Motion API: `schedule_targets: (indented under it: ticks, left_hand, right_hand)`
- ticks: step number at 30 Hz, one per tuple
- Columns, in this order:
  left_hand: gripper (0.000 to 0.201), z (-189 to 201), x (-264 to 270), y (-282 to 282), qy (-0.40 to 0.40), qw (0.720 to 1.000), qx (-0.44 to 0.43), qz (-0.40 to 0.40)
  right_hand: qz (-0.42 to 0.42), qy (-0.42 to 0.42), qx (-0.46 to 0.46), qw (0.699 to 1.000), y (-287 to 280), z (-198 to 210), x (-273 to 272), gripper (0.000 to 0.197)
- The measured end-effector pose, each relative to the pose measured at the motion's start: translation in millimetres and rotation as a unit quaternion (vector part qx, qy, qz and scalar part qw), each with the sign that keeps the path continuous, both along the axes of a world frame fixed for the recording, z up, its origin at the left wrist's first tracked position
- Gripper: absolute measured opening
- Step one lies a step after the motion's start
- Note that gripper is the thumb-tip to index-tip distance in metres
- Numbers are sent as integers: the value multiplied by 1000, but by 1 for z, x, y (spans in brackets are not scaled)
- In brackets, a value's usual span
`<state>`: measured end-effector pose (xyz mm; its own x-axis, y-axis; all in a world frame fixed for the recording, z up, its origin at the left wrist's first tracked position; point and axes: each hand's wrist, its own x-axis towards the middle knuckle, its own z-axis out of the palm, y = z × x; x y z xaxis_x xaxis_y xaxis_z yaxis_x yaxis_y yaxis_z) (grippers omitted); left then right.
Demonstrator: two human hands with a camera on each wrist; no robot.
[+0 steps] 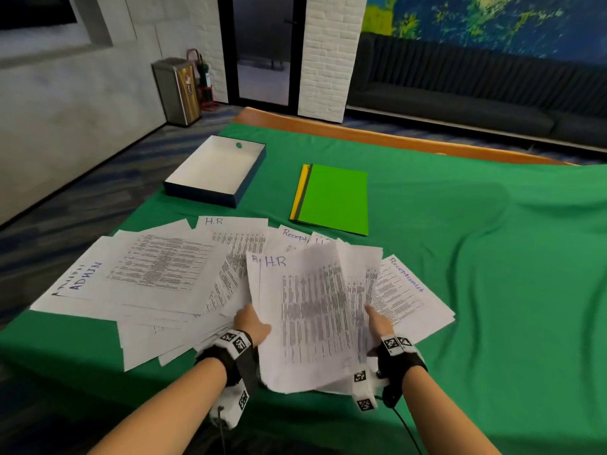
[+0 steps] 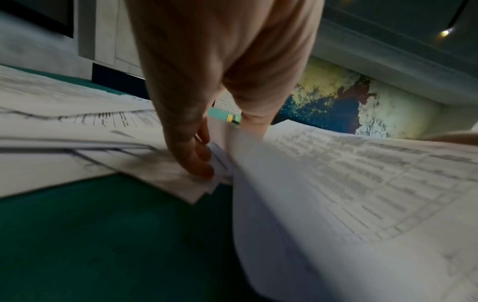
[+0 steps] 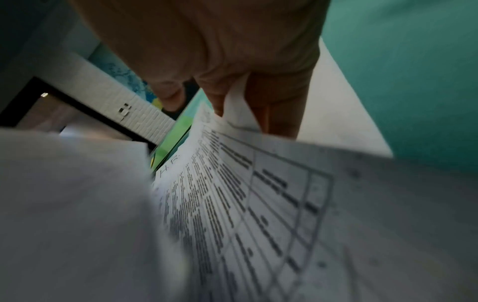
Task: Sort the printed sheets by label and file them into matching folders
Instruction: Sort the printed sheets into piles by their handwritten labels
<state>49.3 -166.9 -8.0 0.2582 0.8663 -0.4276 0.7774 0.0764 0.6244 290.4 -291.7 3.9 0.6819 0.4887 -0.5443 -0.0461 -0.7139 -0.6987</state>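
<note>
Printed sheets labelled ADMIN, H.R and Receptionist lie fanned over the green cloth near the front edge. Both hands lift a bundle of sheets whose top page reads H.R. My left hand grips the bundle's left edge, its thumb on top; in the left wrist view the fingers go under the pages. My right hand pinches the right edge, and in the right wrist view its fingers clamp a page's edge. A stack of folders, green on top with yellow and dark edges, lies behind the sheets.
An open shallow white box with dark blue walls sits at the far left of the table. The green cloth is bare and wrinkled on the right. A wooden table edge runs along the back; a bin stands on the floor beyond.
</note>
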Motion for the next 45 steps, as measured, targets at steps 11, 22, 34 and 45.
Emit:
schedule_targets:
  ticks: [11,22,34,45]
  left_hand:
    - [89,9,-9,-7,-78,994,-22,70]
    - [80,44,3,4,-273,952,32,139]
    - [36,153,14,-3,-430,893,129,39]
    - [21,162,12,-3,-432,881,187,49]
  right_hand:
    - [70,58,128,988,-19,-15,-24,24]
    - [86,74,199,973,-22,18,-24,18]
    - [28,-30,418,907,8,102,-22,32]
    - [95,-17,433,896,18,112,-38,31]
